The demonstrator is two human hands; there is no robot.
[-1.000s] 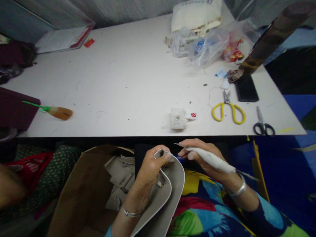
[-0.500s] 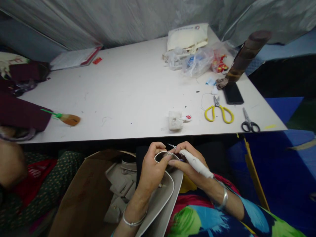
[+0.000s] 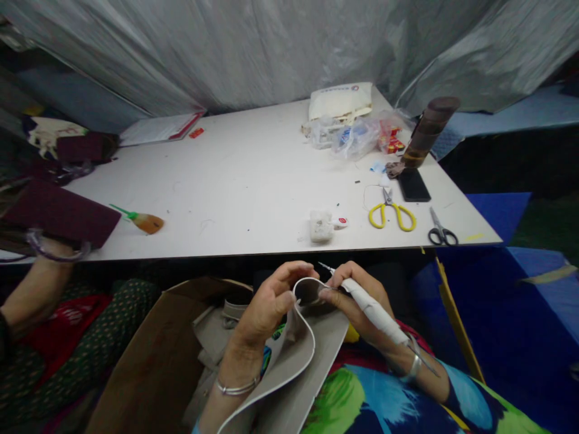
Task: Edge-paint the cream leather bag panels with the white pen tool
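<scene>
A beige bag piece [image 3: 289,367] with pale edges lies bent across my lap, its upper edge curled into a loop. My left hand [image 3: 266,304] rests at the left of this loop, fingers stretched behind it and thumb apart from them. My right hand [image 3: 362,295] is closed around a slim pointed tool [image 3: 373,307] with a white-wrapped handle. Its metal tip points up and left past my fingers, and a thin metal rod sticks out at the wrist end. The right thumb presses on the right side of the loop.
On the white table [image 3: 253,181] are a white block [image 3: 321,228], yellow-handled scissors [image 3: 392,214], black-handled scissors [image 3: 441,230], a phone [image 3: 414,185], a bottle [image 3: 427,132] and an orange glue bottle [image 3: 148,223]. A cardboard box [image 3: 140,355] with beige pieces stands left. A co-worker's hand [image 3: 49,265] holds a maroon bag.
My left thumb has come out of the loop and its fingers have loosened. The bag piece has opened wider. At the left, the co-worker's hand has moved up to the maroon bag. The view has shifted.
</scene>
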